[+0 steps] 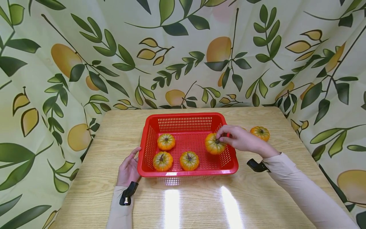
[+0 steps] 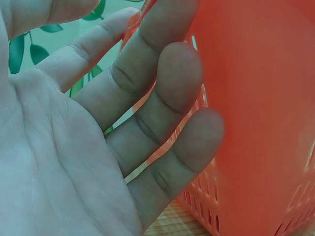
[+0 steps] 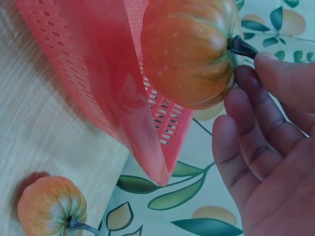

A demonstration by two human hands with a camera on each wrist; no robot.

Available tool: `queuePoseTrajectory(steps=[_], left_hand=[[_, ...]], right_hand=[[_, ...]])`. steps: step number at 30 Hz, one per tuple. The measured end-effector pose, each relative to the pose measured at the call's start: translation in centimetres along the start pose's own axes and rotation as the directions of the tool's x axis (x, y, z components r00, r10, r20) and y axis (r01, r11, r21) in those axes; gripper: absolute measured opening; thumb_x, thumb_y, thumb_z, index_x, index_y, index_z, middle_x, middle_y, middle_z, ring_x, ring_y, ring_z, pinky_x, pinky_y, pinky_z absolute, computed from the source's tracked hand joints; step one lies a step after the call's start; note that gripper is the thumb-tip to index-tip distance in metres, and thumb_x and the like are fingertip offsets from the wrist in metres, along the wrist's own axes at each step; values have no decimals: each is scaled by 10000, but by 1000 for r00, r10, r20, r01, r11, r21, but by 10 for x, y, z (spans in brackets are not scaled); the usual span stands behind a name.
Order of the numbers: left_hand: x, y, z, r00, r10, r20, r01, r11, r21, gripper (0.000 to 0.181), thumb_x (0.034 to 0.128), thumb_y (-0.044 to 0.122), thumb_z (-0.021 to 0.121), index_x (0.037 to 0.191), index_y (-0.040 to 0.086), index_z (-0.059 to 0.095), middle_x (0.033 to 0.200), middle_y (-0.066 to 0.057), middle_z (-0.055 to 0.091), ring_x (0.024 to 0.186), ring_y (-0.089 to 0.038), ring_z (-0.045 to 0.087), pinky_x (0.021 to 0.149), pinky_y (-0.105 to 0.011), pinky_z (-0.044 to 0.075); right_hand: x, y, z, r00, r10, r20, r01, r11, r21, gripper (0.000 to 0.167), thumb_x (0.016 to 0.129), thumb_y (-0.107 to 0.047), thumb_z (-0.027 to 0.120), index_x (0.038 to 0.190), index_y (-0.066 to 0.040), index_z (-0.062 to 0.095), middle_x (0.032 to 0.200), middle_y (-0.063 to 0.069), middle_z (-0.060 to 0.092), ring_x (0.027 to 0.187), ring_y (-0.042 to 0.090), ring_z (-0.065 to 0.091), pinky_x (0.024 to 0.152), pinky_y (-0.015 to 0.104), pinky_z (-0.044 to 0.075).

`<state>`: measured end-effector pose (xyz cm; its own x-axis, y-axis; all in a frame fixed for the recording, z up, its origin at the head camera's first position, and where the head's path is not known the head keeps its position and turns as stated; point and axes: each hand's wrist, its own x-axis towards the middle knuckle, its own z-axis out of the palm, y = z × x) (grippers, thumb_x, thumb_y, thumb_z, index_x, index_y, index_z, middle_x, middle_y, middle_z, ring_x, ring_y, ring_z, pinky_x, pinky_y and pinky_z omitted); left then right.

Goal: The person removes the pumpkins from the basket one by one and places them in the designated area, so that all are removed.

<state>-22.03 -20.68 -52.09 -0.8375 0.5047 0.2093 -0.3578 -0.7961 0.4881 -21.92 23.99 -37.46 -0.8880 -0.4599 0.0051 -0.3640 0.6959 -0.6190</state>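
A red plastic basket [image 1: 188, 173] with slotted walls stands on the table. Inside it, three small orange-yellow toy pumpkins sit: one at the back left [image 1: 166, 142], one at the front left [image 1: 162, 161] and one near the front middle [image 1: 189, 161]. My right hand [image 1: 238, 137] pinches another pumpkin [image 1: 213, 145] by its dark stem, over the basket's right part; the right wrist view shows this pumpkin [image 3: 189, 54] beside the rim. At the basket's left side is my left hand [image 1: 128, 168], palm facing it, fingers [image 2: 179, 78] loosely extended against the red wall.
On the wooden table [image 1: 94, 190], right of the basket, lies one more pumpkin [image 1: 260, 133]. A sliver of something orange shows behind my right hand. A leaf-and-fruit patterned cloth [image 1: 183, 63] hangs behind the table and along its sides.
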Motion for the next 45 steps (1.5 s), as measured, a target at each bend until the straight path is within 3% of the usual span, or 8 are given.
queuePoseTrajectory(steps=[7,13,20,34,45], left_hand=[[0,0,0,1000,-3,3,3,1000,-3,539,1113,206,126,1365,83,587,1272,-144,701,1188,-226,664,1015,-336,546],[0,0,-2,1000,-3,1,3,1000,0,527,1114,208,142,1363,87,591,1263,-143,707,1179,-224,668,1008,-335,547],[0,0,-3,1000,-1,13,1,1000,-7,526,1113,202,143,1368,82,588,1282,-140,698,1199,-224,661,1022,-334,540],[0,0,-1,1000,-5,2,5,1000,-1,537,1113,197,127,1367,81,586,1278,-148,701,1195,-230,667,1025,-339,541],[0,1,0,1000,-4,-12,4,1000,0,521,1113,197,145,1360,80,589,1278,-144,703,1191,-224,668,1019,-333,545]], right_hand=[[-4,4,-7,999,33,-34,-33,999,9,145,956,-29,656,1055,-129,691,1066,27,698,963,193,586,780,287,539],[-8,6,-15,997,69,-38,-67,996,58,139,969,-28,638,1070,-113,680,1061,76,668,811,199,555,636,243,507],[-12,8,-22,991,71,-110,-67,997,37,132,968,-34,643,1062,-114,690,1080,67,693,956,227,577,766,269,510],[-22,15,-37,965,90,-247,-98,995,-17,107,987,-41,621,1041,-82,704,1083,82,731,887,168,581,751,245,498],[-29,20,-47,926,94,-365,-116,992,-40,99,989,-24,609,1040,-20,694,1010,136,737,816,-2,541,695,190,455]])
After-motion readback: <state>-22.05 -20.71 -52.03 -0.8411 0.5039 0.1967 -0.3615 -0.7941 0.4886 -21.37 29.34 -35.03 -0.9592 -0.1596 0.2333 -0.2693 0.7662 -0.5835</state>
